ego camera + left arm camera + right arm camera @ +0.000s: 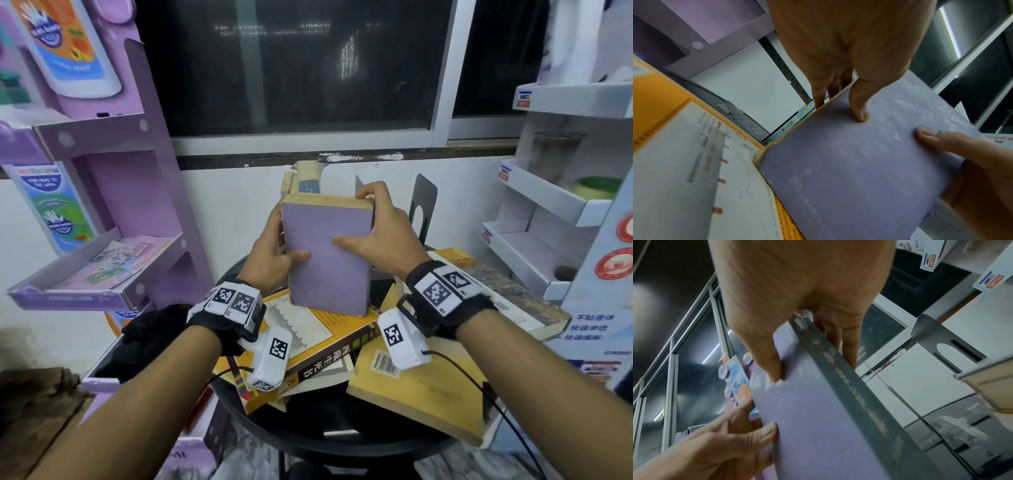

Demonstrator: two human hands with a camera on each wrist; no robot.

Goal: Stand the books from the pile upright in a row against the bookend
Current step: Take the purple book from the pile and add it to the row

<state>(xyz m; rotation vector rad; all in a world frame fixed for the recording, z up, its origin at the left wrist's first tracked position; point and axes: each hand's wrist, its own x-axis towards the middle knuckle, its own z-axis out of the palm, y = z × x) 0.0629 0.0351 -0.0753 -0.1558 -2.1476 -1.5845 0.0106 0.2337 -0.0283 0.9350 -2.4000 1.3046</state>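
Note:
I hold a thick purple book (325,253) upright over the pile, tilted slightly. My left hand (282,245) grips its left edge with the thumb on the cover. My right hand (382,226) grips its dark spine (859,394), thumb on the cover (859,162). The book's lower end sits at the yellow book (329,342) that tops the pile. The black metal bookend (423,205) stands behind and to the right of my right hand, also seen as the bookend (937,340) in the right wrist view. A worn book with a blue spine (306,180) stands behind the purple one.
The pile lies on a round black table (308,431): a yellow book with a barcode (418,390) at front right and a large book (500,287) at right. A purple display rack (113,205) stands left, white shelves (548,205) right, a wall and window behind.

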